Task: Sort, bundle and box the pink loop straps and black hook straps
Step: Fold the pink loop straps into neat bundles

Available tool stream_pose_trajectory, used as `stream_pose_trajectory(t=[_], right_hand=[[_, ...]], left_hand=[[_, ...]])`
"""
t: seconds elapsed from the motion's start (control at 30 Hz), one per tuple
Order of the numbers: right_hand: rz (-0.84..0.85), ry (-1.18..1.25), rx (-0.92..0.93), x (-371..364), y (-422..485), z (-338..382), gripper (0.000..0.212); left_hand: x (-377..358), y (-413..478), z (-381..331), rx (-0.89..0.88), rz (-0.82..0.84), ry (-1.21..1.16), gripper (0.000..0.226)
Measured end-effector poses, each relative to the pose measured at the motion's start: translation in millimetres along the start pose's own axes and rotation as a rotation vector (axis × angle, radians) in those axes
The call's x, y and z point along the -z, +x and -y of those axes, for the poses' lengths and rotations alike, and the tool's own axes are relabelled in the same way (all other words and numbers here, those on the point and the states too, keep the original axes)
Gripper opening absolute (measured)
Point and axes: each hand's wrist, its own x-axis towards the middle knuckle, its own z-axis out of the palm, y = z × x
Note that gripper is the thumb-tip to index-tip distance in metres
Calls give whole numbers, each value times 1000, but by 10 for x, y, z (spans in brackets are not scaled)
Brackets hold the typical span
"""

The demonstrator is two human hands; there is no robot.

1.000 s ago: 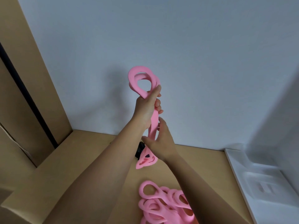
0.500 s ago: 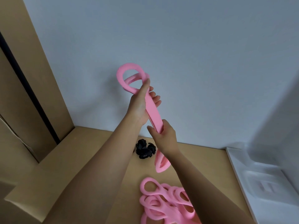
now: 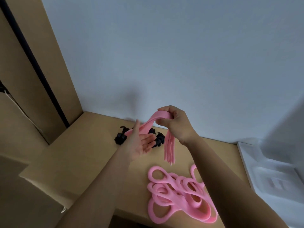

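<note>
Head view, far left: a cardboard box (image 3: 24,195) stands at the edge of the brown table (image 3: 92,153).
Black hook straps (image 3: 120,139): a small dark heap lies on the table near the wall, partly hidden behind the left hand.
Left hand (image 3: 141,143): spread, palm up and fingers straight. It grips nothing. The pink bundle passes along its far edge and seems to touch it there.
Pink bundle (image 3: 156,117): several soft, flat loop straps are held together above the table. They are bent over at the top, with one part slanting down-left and the other ends hanging straight down.
Right hand (image 3: 176,124): higher than the left hand, with fingers curled, pinching the bundle at its bend.
Deciding relation: the bundle's long axis runs from the left hand up to the right hand. Only the right hand holds it, so I judge this hand leads the next fold.
Pink pile (image 3: 179,193): loose loop straps lie tangled on the table, below the right forearm.
Far right: a white tray (image 3: 269,176).
</note>
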Motion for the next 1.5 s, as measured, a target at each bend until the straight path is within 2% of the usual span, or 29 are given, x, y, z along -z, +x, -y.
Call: stream_pose_trajectory(t=[0.07, 0.13, 0.23, 0.27, 0.3, 0.33, 0.37, 0.47, 0.5, 0.63, 0.9, 0.97, 1.07, 1.2, 1.27, 1.4, 1.5], right_hand=[[25, -18, -24, -27, 5, -8, 31], [75, -52, -52, -61, 0, -35, 33], [133, -120, -83, -134, -6, -111, 36], [147, -130, -89, -159, -10, -133, 37], [162, -130, -91, -179, -12, -153, 37], [179, -126, -92, -198, -16, -161, 37], [196, -119, -91, -212, -18, -172, 38], [194, -101, -101, -230, -22, -188, 42], [187, -90, -111, -225, -21, -203, 45], [203, -32, -142, -186, -36, -284, 50], [294, 76, -154, -189, -103, -498, 44], [337, 32, -144, -220, -149, -541, 40], [378, -5, -164, -310, -212, -612, 39], [354, -21, -145, -393, -196, -637, 33], [327, -39, -138, -407, -177, -636, 31], [320, -82, -118, -424, -166, -615, 33], [382, 22, -70, -408, -169, -606, 41]], left_hand=[[165, -71, 105, 21, 45, 236, 77], [282, -154, 107, -69, 33, 392, 60], [321, -160, -3, -451, -80, 556, 25], [304, -154, -43, -532, -68, 659, 31], [271, -151, -74, -574, -10, 759, 55], [241, -129, -89, -568, 66, 815, 68], [190, -138, -106, -548, 113, 824, 66], [101, -135, -144, -554, 122, 833, 31], [99, -144, -166, -545, 117, 848, 26], [193, -200, -273, -491, 112, 860, 36], [173, -322, -476, -471, 142, 772, 18], [123, -348, -461, -461, 152, 640, 18], [79, -312, -433, -452, 193, 423, 30], [55, -291, -383, -449, 217, 326, 26], [77, -266, -348, -452, 239, 203, 22], [74, -286, -315, -436, 278, -75, 17], [75, -308, -300, -430, 283, -199, 22]])
